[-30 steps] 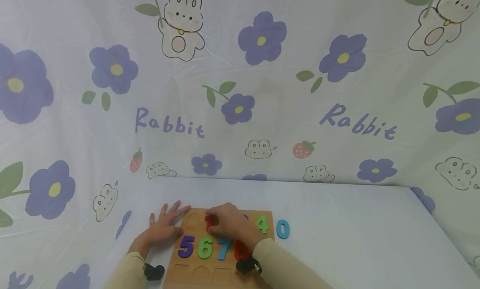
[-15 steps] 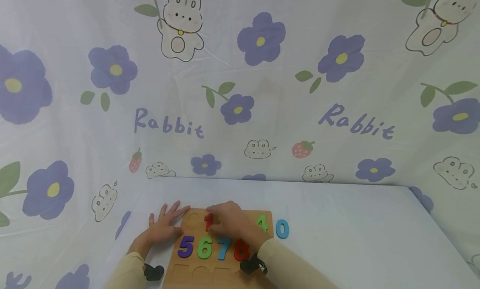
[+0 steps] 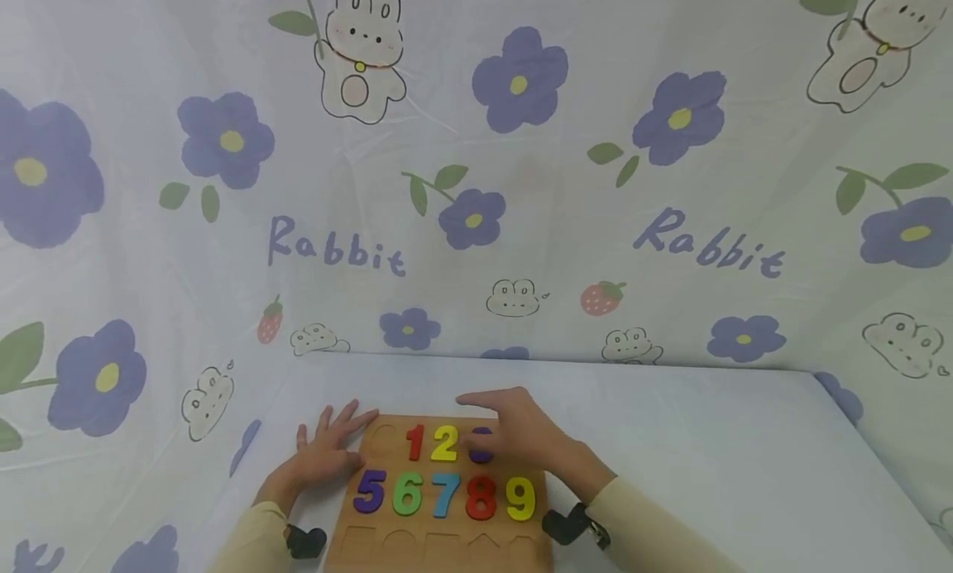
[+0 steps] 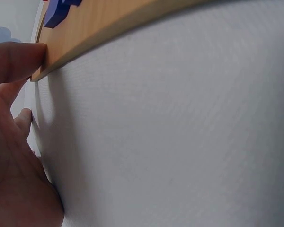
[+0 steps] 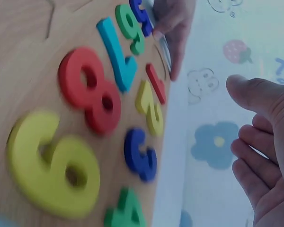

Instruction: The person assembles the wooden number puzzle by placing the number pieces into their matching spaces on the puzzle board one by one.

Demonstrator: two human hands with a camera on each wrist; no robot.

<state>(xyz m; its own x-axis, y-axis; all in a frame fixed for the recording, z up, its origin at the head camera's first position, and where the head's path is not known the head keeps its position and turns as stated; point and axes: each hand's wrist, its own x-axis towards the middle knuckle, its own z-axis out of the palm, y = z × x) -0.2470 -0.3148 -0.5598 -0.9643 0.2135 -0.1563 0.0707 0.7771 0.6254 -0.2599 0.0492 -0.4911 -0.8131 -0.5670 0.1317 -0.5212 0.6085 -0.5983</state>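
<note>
A wooden number board (image 3: pixel 439 548) lies on the white table, with foam-like coloured numerals standing on it. My left hand (image 3: pixel 323 457) is spread at the board's left side, thumb and index finger touching its edge. In the left wrist view the thumb (image 4: pixel 19 61) presses on the board's rim. My right hand (image 3: pixel 532 436) hovers over the upper right, index finger stretched out and nothing held. Below it the purple 3 (image 3: pixel 481 453) is partly hidden, and the green 4 (image 5: pixel 126 213) shows only in the right wrist view. The red 1 (image 3: pixel 414 442) and yellow 2 (image 3: pixel 444 443) sit left of it.
The middle row holds a purple 5 (image 3: pixel 369 491), green 6 (image 3: pixel 407 494), blue 7 (image 3: pixel 445 495), red 8 (image 3: pixel 481 497) and yellow 9 (image 3: pixel 520 498). A vacant round recess (image 3: pixel 385 441) is at the upper left; cut recesses line the lower row. A patterned curtain (image 3: pixel 551 184) hangs behind.
My right hand has left the red 1 and moved right, with its fingers opening out. The 2 and 9 now show, while the blue 0 and the 4 are covered. The left hand stays put.
</note>
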